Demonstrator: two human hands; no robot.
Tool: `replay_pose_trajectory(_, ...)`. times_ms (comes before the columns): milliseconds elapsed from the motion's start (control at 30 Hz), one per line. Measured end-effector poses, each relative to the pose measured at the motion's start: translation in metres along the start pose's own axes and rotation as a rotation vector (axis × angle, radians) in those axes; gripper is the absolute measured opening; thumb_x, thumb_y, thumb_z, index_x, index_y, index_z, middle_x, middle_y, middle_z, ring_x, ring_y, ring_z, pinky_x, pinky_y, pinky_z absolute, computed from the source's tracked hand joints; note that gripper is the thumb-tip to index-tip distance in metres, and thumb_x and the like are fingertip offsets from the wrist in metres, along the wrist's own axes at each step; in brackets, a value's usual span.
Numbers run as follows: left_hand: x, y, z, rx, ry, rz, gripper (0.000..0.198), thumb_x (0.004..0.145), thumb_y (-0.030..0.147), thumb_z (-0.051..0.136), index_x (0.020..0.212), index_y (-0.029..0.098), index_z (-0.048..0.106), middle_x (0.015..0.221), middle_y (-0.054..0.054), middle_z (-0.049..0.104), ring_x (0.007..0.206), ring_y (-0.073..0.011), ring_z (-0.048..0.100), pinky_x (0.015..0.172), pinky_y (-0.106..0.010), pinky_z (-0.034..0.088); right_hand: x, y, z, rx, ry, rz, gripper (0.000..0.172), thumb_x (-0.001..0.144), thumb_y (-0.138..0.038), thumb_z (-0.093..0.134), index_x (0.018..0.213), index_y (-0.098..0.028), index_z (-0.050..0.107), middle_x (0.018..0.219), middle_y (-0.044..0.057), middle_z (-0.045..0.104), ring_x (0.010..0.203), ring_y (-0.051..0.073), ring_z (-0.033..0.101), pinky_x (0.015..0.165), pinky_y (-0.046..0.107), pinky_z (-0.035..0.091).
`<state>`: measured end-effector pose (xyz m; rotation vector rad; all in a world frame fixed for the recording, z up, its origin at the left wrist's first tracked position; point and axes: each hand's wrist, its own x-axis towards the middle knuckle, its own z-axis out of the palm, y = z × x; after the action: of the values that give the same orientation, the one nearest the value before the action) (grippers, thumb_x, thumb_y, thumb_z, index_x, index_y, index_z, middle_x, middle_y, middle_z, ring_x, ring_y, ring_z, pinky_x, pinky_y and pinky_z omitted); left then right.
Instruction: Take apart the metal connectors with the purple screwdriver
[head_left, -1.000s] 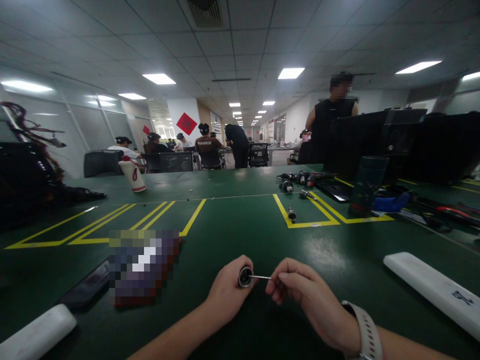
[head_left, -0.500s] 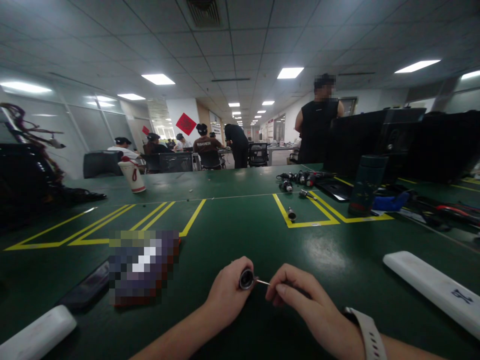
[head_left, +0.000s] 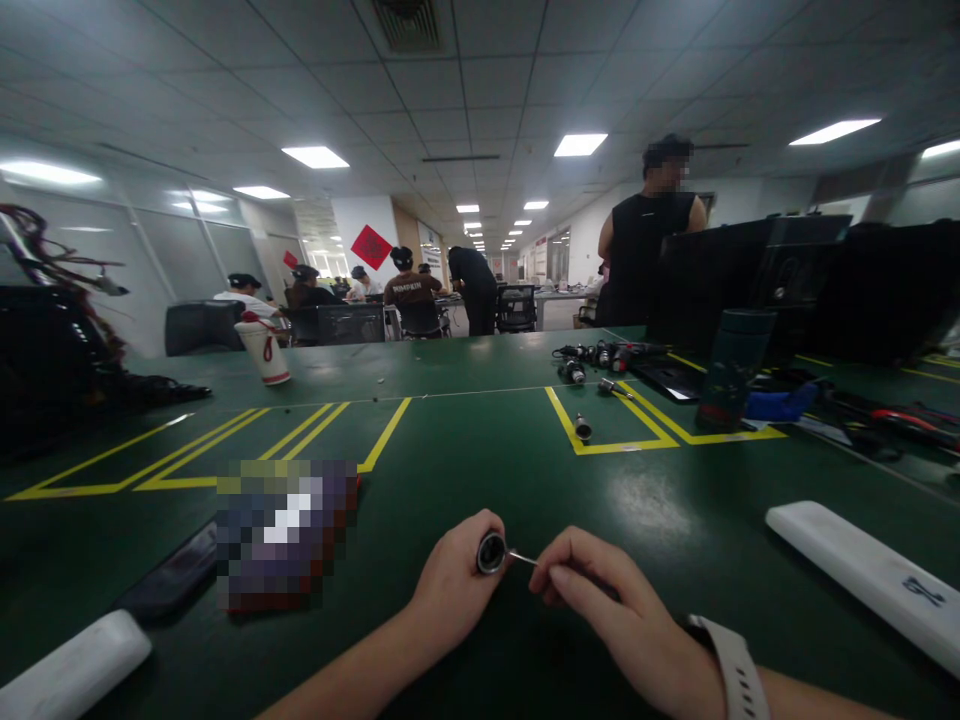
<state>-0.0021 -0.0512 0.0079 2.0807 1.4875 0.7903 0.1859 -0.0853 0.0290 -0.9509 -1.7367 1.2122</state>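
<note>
My left hand (head_left: pixel 457 580) is closed around a round metal connector (head_left: pixel 491 552), whose open dark end faces me. From the right, the thin metal shaft of a small tool (head_left: pixel 523 558) reaches the connector's side. My right hand (head_left: pixel 600 590) pinches that tool between thumb and fingers; its rear part is mostly hidden in the palm, so its exact kind is unclear. Both hands are just above the green table, close together. Farther off, a similar loose metal connector (head_left: pixel 583 428) stands inside a yellow tape outline.
Several metal connectors with cables (head_left: pixel 574 370) lie at the back right, near a dark bottle (head_left: pixel 735 370). White bars (head_left: pixel 862 570) flank the table on both sides. A phone (head_left: pixel 169 572), a blurred pack (head_left: pixel 289 540) and a paper cup (head_left: pixel 264 350) are left. People are beyond.
The connector in my left hand has risen and shifted left very slightly. My right hand keeps its pinch on the tool. A person in the background has moved right.
</note>
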Motion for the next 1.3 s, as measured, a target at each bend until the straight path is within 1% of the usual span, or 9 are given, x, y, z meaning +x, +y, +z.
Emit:
replay_pose_trajectory(67, 0.000, -0.001, 0.001, 0.029, 0.009, 0.010, 0.004, 0.076, 0.022, 0.052, 0.073, 0.020, 0.051, 0.069, 0.003, 0.055, 0.064, -0.0137, 0.050, 0.057, -0.024, 0.035, -0.003, -0.001, 0.000, -0.131, 0.009, -0.028, 0.020, 0.085, -0.025, 0.044, 0.080, -0.017, 0.062, 0.079, 0.004, 0.060, 0.077, 0.017, 0.055, 0.071, 0.031, 0.041)
replay_pose_trajectory(133, -0.001, -0.002, 0.002, 0.047, 0.018, 0.017, 0.005, 0.076, 0.024, 0.052, 0.073, 0.021, 0.051, 0.070, 0.003, 0.055, 0.064, -0.0140, 0.050, 0.057, -0.024, 0.034, -0.002, -0.001, 0.000, -0.127, 0.004, -0.011, 0.020, 0.084, -0.024, 0.044, 0.079, -0.018, 0.062, 0.078, 0.004, 0.061, 0.076, 0.017, 0.055, 0.070, 0.031, 0.041)
replay_pose_trajectory(333, 0.005, -0.006, 0.002, -0.055, 0.037, 0.008, 0.003, 0.074, 0.019, 0.053, 0.072, 0.020, 0.050, 0.069, 0.004, 0.053, 0.064, -0.0137, 0.049, 0.057, -0.024, 0.036, 0.013, 0.002, -0.003, 0.290, -0.001, 0.085, 0.018, 0.081, -0.020, 0.045, 0.074, -0.015, 0.060, 0.076, 0.005, 0.063, 0.070, 0.016, 0.058, 0.067, 0.031, 0.045)
replay_pose_trajectory(667, 0.056, -0.004, 0.011, -0.233, 0.089, 0.113, 0.006, 0.072, 0.018, 0.055, 0.073, 0.018, 0.049, 0.069, 0.004, 0.050, 0.064, -0.0130, 0.047, 0.059, -0.025, 0.039, 0.052, 0.008, -0.022, 0.452, 0.137, 0.102, 0.012, 0.074, -0.016, 0.046, 0.067, -0.014, 0.056, 0.065, 0.004, 0.064, 0.059, 0.014, 0.055, 0.057, 0.028, 0.040)
replay_pose_trajectory(833, 0.067, -0.007, 0.018, -0.252, 0.103, 0.104, 0.007, 0.072, 0.019, 0.055, 0.073, 0.018, 0.048, 0.069, 0.004, 0.050, 0.064, -0.0127, 0.048, 0.059, -0.024, 0.039, 0.063, 0.021, -0.029, 0.567, 0.151, 0.148, 0.010, 0.074, -0.019, 0.048, 0.069, -0.014, 0.056, 0.065, 0.004, 0.063, 0.058, 0.013, 0.053, 0.057, 0.028, 0.040)
replay_pose_trajectory(933, 0.066, -0.009, 0.019, -0.245, 0.098, 0.097, 0.008, 0.073, 0.020, 0.056, 0.073, 0.018, 0.048, 0.069, 0.004, 0.049, 0.063, -0.0124, 0.047, 0.058, -0.024, 0.038, 0.061, 0.023, -0.029, 0.519, 0.137, 0.115, 0.012, 0.075, -0.020, 0.047, 0.070, -0.015, 0.056, 0.067, 0.004, 0.063, 0.061, 0.014, 0.054, 0.059, 0.029, 0.041)
replay_pose_trajectory(1133, 0.063, -0.009, 0.019, -0.210, 0.077, 0.103, 0.008, 0.071, 0.019, 0.057, 0.071, 0.018, 0.049, 0.067, 0.005, 0.048, 0.063, -0.0124, 0.045, 0.057, -0.024, 0.036, 0.049, 0.009, -0.028, 0.137, 0.113, -0.016, 0.013, 0.075, -0.019, 0.047, 0.068, -0.016, 0.057, 0.067, 0.002, 0.060, 0.063, 0.015, 0.053, 0.060, 0.028, 0.041)
replay_pose_trajectory(1200, 0.062, -0.008, 0.019, -0.205, 0.064, 0.113, 0.008, 0.071, 0.019, 0.057, 0.070, 0.018, 0.049, 0.066, 0.005, 0.048, 0.062, -0.0123, 0.044, 0.056, -0.024, 0.035, 0.047, 0.007, -0.028, 0.149, 0.109, -0.002, 0.013, 0.074, -0.019, 0.047, 0.066, -0.016, 0.057, 0.065, 0.002, 0.060, 0.062, 0.014, 0.053, 0.058, 0.028, 0.041)
replay_pose_trajectory(1300, 0.060, -0.006, 0.018, -0.211, 0.039, 0.130, 0.006, 0.072, 0.017, 0.056, 0.071, 0.018, 0.050, 0.068, 0.004, 0.050, 0.064, -0.0124, 0.046, 0.058, -0.024, 0.038, 0.047, 0.010, -0.027, 0.298, 0.111, 0.064, 0.012, 0.072, -0.020, 0.046, 0.065, -0.016, 0.055, 0.063, 0.002, 0.062, 0.059, 0.015, 0.054, 0.057, 0.029, 0.041)
